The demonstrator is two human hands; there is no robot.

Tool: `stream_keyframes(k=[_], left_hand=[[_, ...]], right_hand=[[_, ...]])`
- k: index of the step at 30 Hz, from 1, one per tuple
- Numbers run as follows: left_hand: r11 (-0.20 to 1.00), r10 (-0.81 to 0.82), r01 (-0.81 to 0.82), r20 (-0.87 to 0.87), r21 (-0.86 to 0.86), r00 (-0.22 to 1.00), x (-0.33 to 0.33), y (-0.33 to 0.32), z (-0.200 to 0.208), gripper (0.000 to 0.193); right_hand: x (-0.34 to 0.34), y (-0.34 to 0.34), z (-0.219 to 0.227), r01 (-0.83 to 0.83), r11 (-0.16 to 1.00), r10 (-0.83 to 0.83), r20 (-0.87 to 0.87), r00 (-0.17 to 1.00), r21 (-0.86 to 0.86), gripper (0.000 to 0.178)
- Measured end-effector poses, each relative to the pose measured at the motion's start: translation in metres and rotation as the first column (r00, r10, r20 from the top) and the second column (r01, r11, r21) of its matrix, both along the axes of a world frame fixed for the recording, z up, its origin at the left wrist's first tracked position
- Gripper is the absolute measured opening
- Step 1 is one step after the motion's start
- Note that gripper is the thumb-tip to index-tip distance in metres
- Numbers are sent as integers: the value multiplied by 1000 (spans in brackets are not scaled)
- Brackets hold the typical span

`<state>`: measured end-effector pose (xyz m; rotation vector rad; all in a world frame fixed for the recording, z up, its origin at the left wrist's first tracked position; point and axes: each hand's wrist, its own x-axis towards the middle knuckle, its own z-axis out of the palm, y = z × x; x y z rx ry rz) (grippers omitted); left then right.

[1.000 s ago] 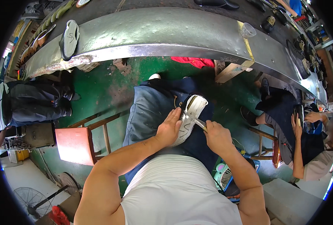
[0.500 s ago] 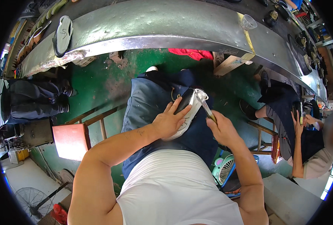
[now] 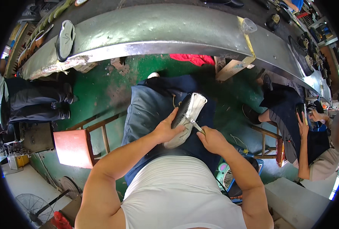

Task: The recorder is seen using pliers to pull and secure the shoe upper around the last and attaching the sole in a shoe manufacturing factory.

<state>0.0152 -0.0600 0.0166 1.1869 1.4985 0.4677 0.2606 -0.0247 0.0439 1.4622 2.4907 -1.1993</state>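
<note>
A pale grey-white shoe [image 3: 190, 121] with a black side or sole lies slanted over my lap, its one end pointing away from me. My left hand [image 3: 167, 130] grips it from the left, fingers along the black side and thumb over the pale part. In my right hand [image 3: 214, 140] is a slim, hammer-like metal tool [image 3: 194, 124] with a yellowish handle. Its head touches or hovers just over the middle of the shoe; which one, I cannot tell. A dark blue apron [image 3: 146, 110] covers my legs beneath the shoe.
A metal-topped bench [image 3: 146, 28] curves across the far side. On it are a pale shoe [image 3: 65, 40] at left and a clear cup [image 3: 248, 26] at right. A pink-topped stool [image 3: 74, 148] is at left, a small green fan [image 3: 225, 176] at right. Another person [image 3: 312, 149] sits at right.
The tool has moved from the shoe's far end down toward its middle, nearer me. My left hand has shifted slightly nearer and leftward, and the shoe is turned a little.
</note>
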Motion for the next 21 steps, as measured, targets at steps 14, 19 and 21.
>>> stream_keyframes(k=[14,19,21], left_hand=[[922,235,-324,357,211,904,-137,163,188,66],[917,184,-247,218,313,958,-145,369,237,66],[775,314,214,-656,595,687,-140,438,228,76]], right_hand=[[42,-2,-60,293,752,-540,-298,787,-591,43],[39,28,-57,277,682,-586,-279,761,-677,44],[38,34,-66,256,629,-626,-283,727,-734,43]])
